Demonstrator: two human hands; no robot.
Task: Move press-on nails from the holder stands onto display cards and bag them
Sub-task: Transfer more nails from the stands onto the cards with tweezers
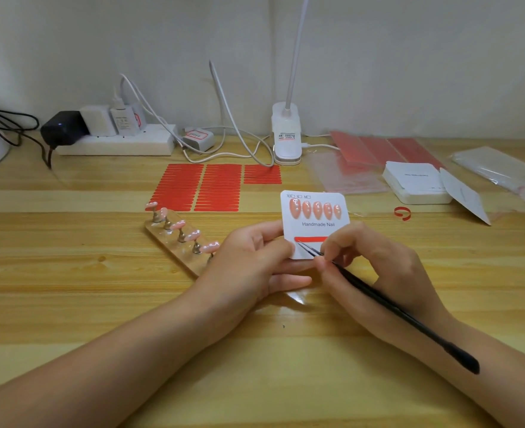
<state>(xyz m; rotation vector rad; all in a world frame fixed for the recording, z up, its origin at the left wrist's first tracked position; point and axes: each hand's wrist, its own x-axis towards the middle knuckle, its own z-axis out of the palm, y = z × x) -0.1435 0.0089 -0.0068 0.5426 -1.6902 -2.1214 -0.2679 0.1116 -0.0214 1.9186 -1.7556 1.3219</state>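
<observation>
Card (316, 225) pinched in left grip (256, 257)

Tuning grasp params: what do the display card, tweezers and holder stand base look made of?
Display card: looks like matte white cardstock, stays flat, printed text. Tweezers: likely metal with a matte black coating, thin rigid tines to a fine point. Holder stand base: seems clear glossy acrylic, since the desk grain shows through; its posts look metallic.

Even, soft overhead light; faint glare on counter (285, 310) near centre; wide-angle bowing at edges; periphery slightly blurred, bkgd soft.
</observation>
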